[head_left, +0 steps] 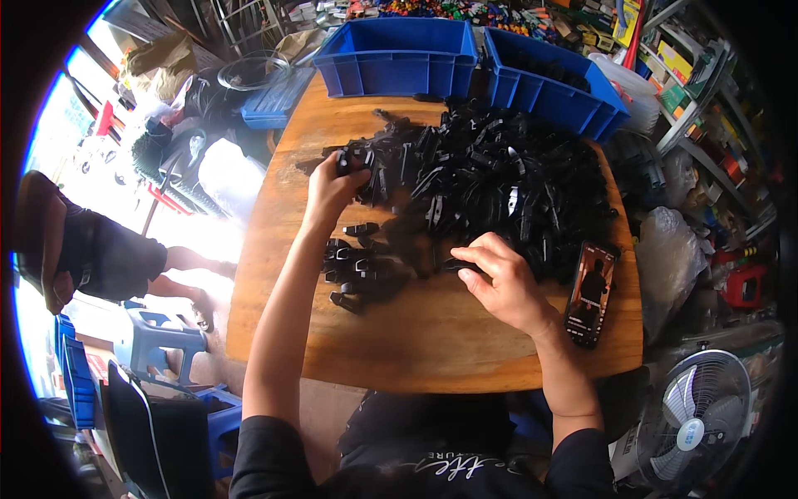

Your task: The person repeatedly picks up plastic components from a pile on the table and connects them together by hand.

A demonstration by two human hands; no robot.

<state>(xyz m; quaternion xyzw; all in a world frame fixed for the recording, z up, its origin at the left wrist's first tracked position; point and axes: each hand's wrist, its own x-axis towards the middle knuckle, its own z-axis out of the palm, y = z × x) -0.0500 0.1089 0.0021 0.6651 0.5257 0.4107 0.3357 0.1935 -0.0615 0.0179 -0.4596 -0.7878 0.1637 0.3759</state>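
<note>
A wooden table (366, 353) bears a large heap of black plastic parts (507, 175), many of them long and narrow. At the heap's left edge, my left hand (334, 187) curls its fingers round a small black part (356, 157) with a light spot on it. My right hand (504, 283) is lower, in front of the heap, with thumb and forefinger close together on a dark part (462, 266), mostly hidden. Between my arms lies a smaller group of black parts with grey-white faces (359, 266). The exact kind of these parts cannot be made out.
Two blue crates (397, 71) (549, 96) stand at the far edge; the right one holds dark parts. A lit phone (591, 295) lies at the table's right. A fan (694, 416) is at lower right, shelving (706, 108) beyond. On the left are a person (108, 249) and a stool (162, 337).
</note>
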